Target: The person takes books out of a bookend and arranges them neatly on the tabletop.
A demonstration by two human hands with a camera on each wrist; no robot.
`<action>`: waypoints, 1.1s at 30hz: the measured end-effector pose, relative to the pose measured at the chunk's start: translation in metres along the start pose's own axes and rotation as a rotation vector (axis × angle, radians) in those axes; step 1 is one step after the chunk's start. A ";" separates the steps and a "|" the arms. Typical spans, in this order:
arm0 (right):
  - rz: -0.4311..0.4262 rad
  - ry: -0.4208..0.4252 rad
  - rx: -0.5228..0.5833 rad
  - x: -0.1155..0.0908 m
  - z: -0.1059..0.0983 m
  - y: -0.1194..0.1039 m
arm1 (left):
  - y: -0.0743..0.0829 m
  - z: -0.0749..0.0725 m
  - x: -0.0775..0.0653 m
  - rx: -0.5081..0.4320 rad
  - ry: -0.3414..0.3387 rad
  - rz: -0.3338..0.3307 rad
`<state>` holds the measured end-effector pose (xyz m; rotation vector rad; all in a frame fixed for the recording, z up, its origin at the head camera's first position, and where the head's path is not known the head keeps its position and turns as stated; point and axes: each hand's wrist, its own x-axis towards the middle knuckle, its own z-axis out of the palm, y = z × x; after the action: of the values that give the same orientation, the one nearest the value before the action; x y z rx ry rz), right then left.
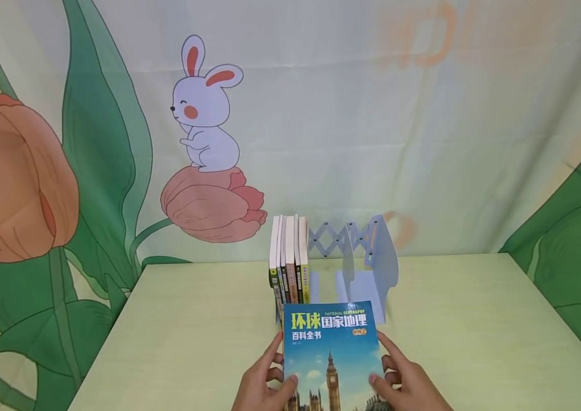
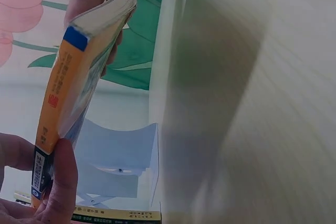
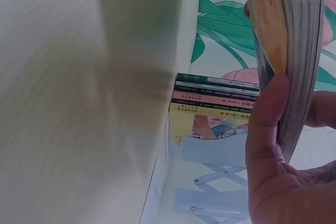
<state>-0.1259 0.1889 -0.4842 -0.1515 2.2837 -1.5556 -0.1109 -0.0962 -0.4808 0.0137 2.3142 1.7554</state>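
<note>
A blue-covered book (image 1: 333, 348) with a clock tower on its front is held up by both hands. My left hand (image 1: 265, 379) grips its left edge, thumb on the cover and fingers behind. On the opposite edge, my right hand (image 1: 406, 377) grips it the same way. The left wrist view shows the book's orange spine (image 2: 55, 93) between thumb and fingers; in the right wrist view the page edges (image 3: 304, 51) face the right palm. Behind the book stands a light blue expandable bookend rack (image 1: 384, 268), partly hidden by the book.
Several upright books (image 1: 289, 245) fill the left section of the rack, spines facing me. Thin dividers and a crisscross lattice (image 1: 327, 238) form its other sections. The rack stands on a pale green table (image 1: 193, 331), before a backdrop with a printed rabbit (image 1: 210, 125) and tulips.
</note>
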 end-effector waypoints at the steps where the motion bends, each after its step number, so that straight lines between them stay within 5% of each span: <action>1: -0.001 -0.003 -0.009 0.000 0.000 0.000 | -0.001 0.000 0.000 0.002 -0.003 0.000; 33: 0.022 -0.070 -0.156 0.010 0.005 0.024 | -0.027 0.004 0.018 0.148 -0.083 -0.130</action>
<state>-0.1303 0.1914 -0.5104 -0.2182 2.3418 -1.3399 -0.1237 -0.0975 -0.5109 -0.0364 2.3234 1.4917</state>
